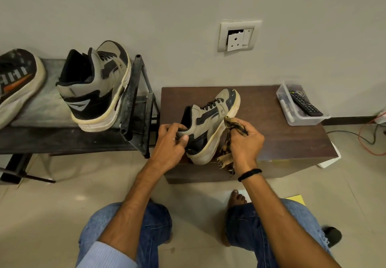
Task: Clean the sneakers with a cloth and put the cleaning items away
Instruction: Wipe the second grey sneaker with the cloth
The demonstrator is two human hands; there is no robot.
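Note:
A beige and black sneaker [211, 121] rests tilted on the dark brown low table [271, 125], toe pointing away. My left hand [171, 142] grips its heel collar. My right hand [244, 140] holds a crumpled tan and black checked cloth [226, 142] against the sneaker's right sole edge; the cloth's frayed end hangs over the table's front. The matching sneaker [96, 88] stands on the black shoe rack [133, 105] to the left.
A dark sneaker with an orange stripe [16, 82] lies at the rack's far left. A clear plastic box [300, 105] with a remote and a marker sits on the table's right corner. Cables trail on the floor at right. My knees and a bare foot are below.

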